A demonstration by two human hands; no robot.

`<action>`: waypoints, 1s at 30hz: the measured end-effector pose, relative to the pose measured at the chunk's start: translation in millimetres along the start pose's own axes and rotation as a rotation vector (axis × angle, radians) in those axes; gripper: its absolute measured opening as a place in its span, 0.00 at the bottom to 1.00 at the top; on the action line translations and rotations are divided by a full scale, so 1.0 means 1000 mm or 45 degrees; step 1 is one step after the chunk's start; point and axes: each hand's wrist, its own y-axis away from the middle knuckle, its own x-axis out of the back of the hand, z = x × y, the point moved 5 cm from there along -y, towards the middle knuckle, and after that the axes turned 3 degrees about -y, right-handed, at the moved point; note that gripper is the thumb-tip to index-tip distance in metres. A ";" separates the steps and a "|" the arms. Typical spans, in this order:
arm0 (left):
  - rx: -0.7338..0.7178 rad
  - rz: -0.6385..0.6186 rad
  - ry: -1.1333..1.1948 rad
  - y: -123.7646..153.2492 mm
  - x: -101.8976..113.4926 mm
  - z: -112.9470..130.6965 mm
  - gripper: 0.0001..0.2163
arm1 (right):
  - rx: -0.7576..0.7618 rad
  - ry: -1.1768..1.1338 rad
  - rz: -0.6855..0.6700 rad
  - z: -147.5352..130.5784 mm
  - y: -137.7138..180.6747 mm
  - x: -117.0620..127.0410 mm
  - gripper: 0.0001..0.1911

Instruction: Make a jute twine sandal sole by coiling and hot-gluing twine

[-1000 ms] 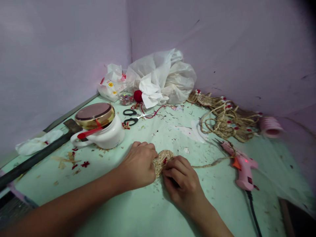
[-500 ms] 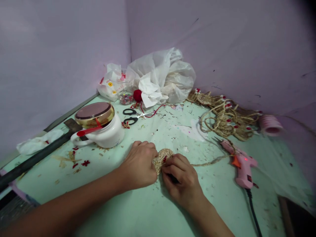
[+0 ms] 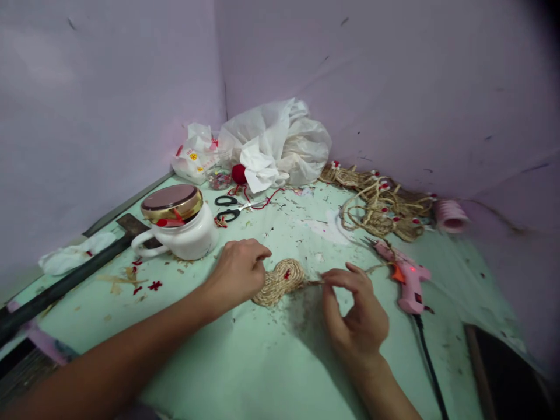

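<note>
A flat coiled jute-rope piece (image 3: 280,282) with a small red dot lies on the pale green table (image 3: 262,361). My left hand (image 3: 238,271) rests on its left end, fingers curled and pressing it down. My right hand (image 3: 356,315) is to its right, thumb and forefinger pinching the loose rope strand (image 3: 317,282) that trails from the coil toward the pink glue gun (image 3: 405,274).
A white mug with a gold lid (image 3: 179,224) stands at left beside a long dark bar (image 3: 65,280). Black scissors (image 3: 230,208), red yarn ball (image 3: 238,174) and plastic bags (image 3: 271,146) sit at the back. A jute-rope heap (image 3: 380,204) and pink spool (image 3: 448,216) lie back right.
My right hand has lifted off the coil and moved right, now pinching the trailing strand. The coil lies uncovered and flatter. The view has shifted slightly.
</note>
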 end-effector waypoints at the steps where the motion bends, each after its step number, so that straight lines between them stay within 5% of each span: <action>1: 0.006 0.044 0.026 0.000 0.003 0.000 0.13 | -0.068 0.014 0.081 0.005 0.000 0.004 0.11; 4: 0.006 0.099 0.063 0.003 0.009 0.002 0.08 | -0.176 0.063 0.110 0.015 0.000 0.007 0.07; 12: 0.025 -0.028 -0.069 0.011 0.012 0.011 0.07 | -0.019 0.060 -0.176 0.010 0.003 -0.008 0.10; 18: -0.071 -0.328 -0.248 0.018 0.005 0.017 0.17 | 0.078 0.031 -0.723 0.007 0.001 -0.034 0.37; 22: -0.171 -0.311 -0.306 0.030 -0.004 0.026 0.26 | 0.050 0.085 -0.878 0.006 -0.004 -0.043 0.41; 27: -0.220 -0.204 -0.233 0.036 -0.010 0.032 0.27 | 0.055 0.091 -0.800 0.004 -0.004 -0.039 0.39; 30: -0.223 -0.007 -0.056 0.032 -0.001 0.029 0.32 | 0.037 0.153 -0.464 0.007 -0.005 -0.025 0.35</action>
